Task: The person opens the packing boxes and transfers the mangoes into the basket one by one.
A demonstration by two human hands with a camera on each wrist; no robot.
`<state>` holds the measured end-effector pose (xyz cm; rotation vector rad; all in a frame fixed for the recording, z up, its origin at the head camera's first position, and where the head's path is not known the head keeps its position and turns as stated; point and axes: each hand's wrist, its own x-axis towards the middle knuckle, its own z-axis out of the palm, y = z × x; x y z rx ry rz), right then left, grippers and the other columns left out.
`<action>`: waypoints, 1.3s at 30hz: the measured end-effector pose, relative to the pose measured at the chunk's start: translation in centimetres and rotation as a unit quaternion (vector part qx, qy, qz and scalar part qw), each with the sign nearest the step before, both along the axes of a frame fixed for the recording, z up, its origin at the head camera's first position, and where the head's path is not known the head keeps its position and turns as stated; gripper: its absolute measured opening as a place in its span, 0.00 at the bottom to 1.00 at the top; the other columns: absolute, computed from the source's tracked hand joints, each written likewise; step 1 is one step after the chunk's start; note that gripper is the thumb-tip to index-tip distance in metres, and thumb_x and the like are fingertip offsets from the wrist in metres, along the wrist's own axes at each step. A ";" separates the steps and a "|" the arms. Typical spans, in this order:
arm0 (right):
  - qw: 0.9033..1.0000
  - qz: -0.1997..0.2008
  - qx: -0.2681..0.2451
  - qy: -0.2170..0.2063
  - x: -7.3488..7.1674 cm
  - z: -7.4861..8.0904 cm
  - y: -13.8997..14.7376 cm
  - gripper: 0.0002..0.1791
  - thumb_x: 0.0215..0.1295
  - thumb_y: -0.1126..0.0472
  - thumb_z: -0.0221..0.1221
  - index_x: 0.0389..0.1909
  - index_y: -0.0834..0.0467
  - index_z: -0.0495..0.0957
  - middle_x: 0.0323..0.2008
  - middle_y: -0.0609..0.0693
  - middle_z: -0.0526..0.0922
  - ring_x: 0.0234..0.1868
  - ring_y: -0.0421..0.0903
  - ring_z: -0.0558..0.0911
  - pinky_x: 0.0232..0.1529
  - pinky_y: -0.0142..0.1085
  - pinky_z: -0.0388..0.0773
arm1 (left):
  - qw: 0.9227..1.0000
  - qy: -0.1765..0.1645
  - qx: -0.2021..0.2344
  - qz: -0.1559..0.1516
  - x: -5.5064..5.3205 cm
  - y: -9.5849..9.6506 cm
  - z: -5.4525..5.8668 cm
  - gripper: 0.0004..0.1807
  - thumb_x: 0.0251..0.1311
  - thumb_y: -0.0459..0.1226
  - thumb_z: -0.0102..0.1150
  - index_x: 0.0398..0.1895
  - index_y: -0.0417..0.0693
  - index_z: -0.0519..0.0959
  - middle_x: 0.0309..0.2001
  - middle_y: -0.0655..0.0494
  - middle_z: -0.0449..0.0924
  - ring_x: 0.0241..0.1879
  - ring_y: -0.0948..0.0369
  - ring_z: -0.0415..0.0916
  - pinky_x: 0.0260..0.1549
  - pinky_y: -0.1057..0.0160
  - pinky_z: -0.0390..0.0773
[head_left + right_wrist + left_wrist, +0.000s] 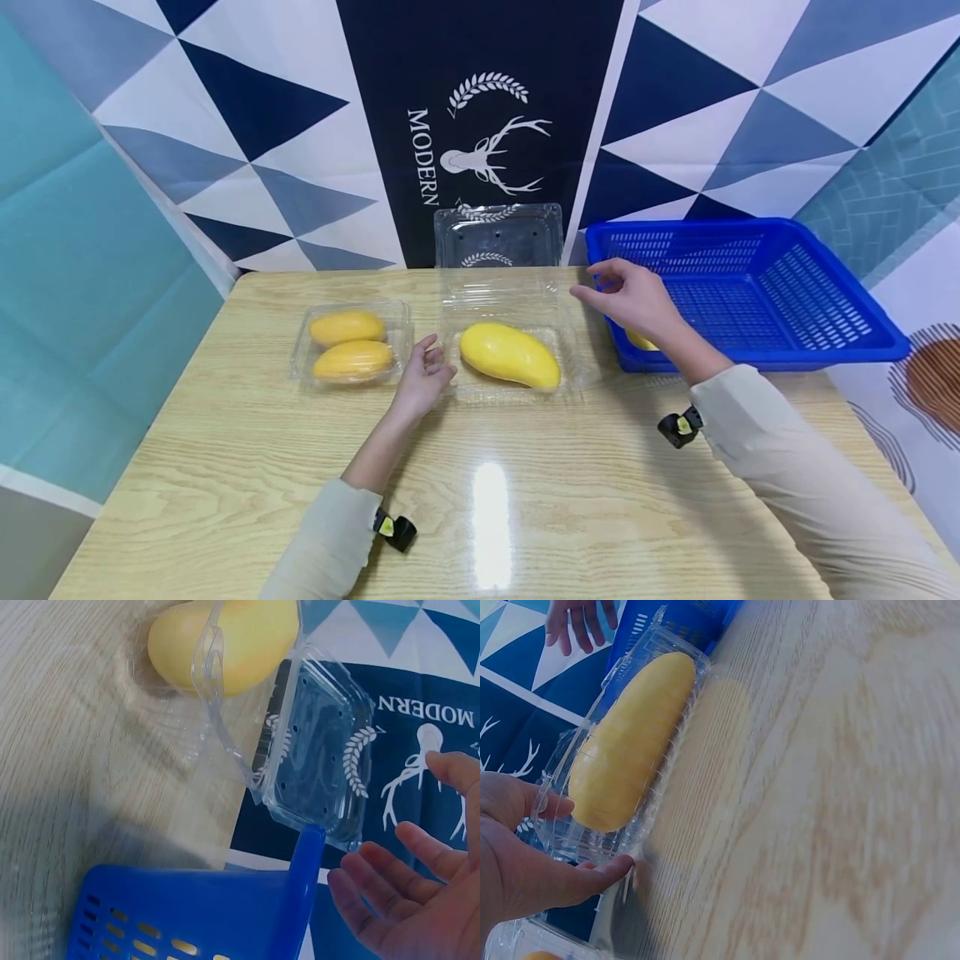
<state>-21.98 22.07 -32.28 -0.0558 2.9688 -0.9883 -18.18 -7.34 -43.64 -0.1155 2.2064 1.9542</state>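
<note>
A yellow mango (510,357) lies in a clear plastic clamshell box (468,392), whose lid (498,237) stands raised behind it against the wall cloth. My left hand (425,379) is at the box's left end, empty, thumb and fingers apart; in the left wrist view the thumb (604,879) is right at the lower rim. My right hand (633,300) hovers above the left rim of a blue plastic basket (750,360), fingers loosely bent around nothing. A yellow piece of fruit (641,341) shows inside the basket, mostly hidden by the right forearm.
Left of the left hand, a second clear box (300,358) holds two orange-yellow mangoes (352,360). A patterned cloth (292,167) hangs right behind the wooden table (225,467). The basket reaches out past the table's right edge.
</note>
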 end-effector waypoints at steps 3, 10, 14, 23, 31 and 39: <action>1.000 -0.002 -0.003 -0.006 -0.1 -0.1 -0.3 0.38 0.56 0.33 0.55 0.58 0.57 0.71 0.56 0.60 0.75 0.54 0.56 0.75 0.52 0.50 0.75 | 1.000 -0.002 0.001 -0.001 0.0 0.0 0.1 0.37 0.60 0.29 0.52 0.71 0.43 0.50 0.67 0.38 0.57 0.64 0.44 0.62 0.61 0.49 0.69; 1.000 0.007 -0.015 -0.006 -0.2 -0.4 -0.9 0.35 0.57 0.35 0.57 0.56 0.58 0.72 0.54 0.59 0.76 0.53 0.54 0.74 0.52 0.49 0.74 | 1.000 0.000 0.001 -0.003 0.0 -0.1 0.1 0.36 0.61 0.29 0.52 0.71 0.42 0.49 0.67 0.38 0.57 0.64 0.43 0.61 0.61 0.49 0.69; 1.000 0.009 -0.023 -0.007 -0.3 -0.5 -1.0 0.34 0.57 0.36 0.58 0.55 0.57 0.73 0.53 0.58 0.77 0.52 0.53 0.75 0.51 0.47 0.75 | 1.000 0.000 0.002 -0.004 0.2 -0.1 0.5 0.36 0.61 0.29 0.51 0.71 0.41 0.49 0.67 0.37 0.57 0.64 0.43 0.62 0.61 0.49 0.69; 1.000 0.012 -0.014 -0.012 -0.4 -0.7 -1.6 0.36 0.57 0.35 0.57 0.57 0.57 0.72 0.54 0.58 0.77 0.53 0.54 0.77 0.51 0.48 0.76 | 1.000 -0.002 0.008 -0.006 -0.1 -0.1 0.1 0.37 0.61 0.29 0.52 0.71 0.43 0.49 0.68 0.39 0.56 0.64 0.44 0.62 0.60 0.49 0.70; 0.999 0.026 -0.022 -0.015 -0.5 -1.0 -2.3 0.34 0.58 0.38 0.58 0.57 0.57 0.72 0.55 0.59 0.76 0.53 0.55 0.76 0.52 0.48 0.76 | 1.000 -0.001 0.006 -0.003 -0.1 -0.1 0.1 0.37 0.61 0.29 0.52 0.71 0.43 0.49 0.68 0.39 0.57 0.64 0.44 0.62 0.60 0.49 0.70; 0.998 0.053 -0.038 -0.004 -0.7 -1.6 -2.9 0.33 0.58 0.38 0.58 0.55 0.58 0.74 0.53 0.58 0.77 0.51 0.54 0.78 0.51 0.47 0.77 | 1.000 0.000 0.005 -0.004 0.0 -0.1 0.0 0.36 0.61 0.29 0.52 0.71 0.43 0.49 0.67 0.38 0.57 0.64 0.44 0.62 0.60 0.49 0.70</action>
